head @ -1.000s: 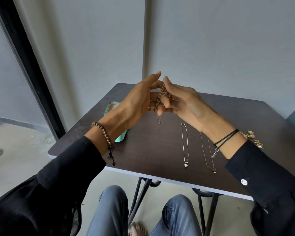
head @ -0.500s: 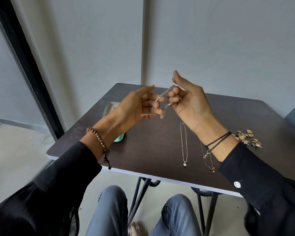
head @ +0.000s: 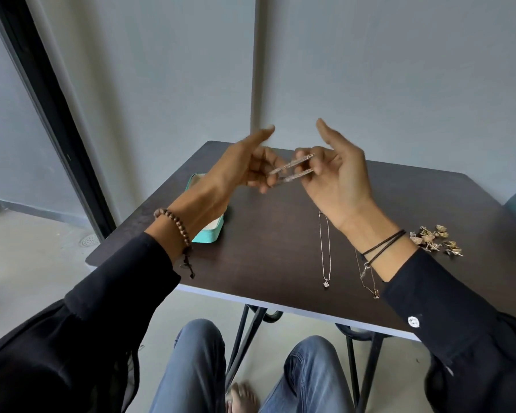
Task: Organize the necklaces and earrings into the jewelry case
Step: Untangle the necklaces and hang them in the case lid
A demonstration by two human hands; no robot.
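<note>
A thin necklace chain (head: 292,169) is stretched in two taut strands between my left hand (head: 245,165) and my right hand (head: 337,174), both raised above the dark table (head: 265,251). Each hand pinches one end of it. The teal jewelry case (head: 207,234) lies on the table's left side, mostly hidden under my left forearm. A silver necklace (head: 325,248) with a small pendant lies straight on the table. A gold necklace (head: 368,278) lies beside it, partly covered by my right wrist. A pile of gold earrings (head: 435,238) sits at the right.
The table stands against a grey wall, with a dark door frame (head: 51,114) at the left. Its white front edge (head: 280,305) is close to my knees (head: 197,353). Black metal legs show beneath it.
My hands have moved apart and risen a little. The bunched chain with its hanging pendant is now pulled out into two taut strands between them.
</note>
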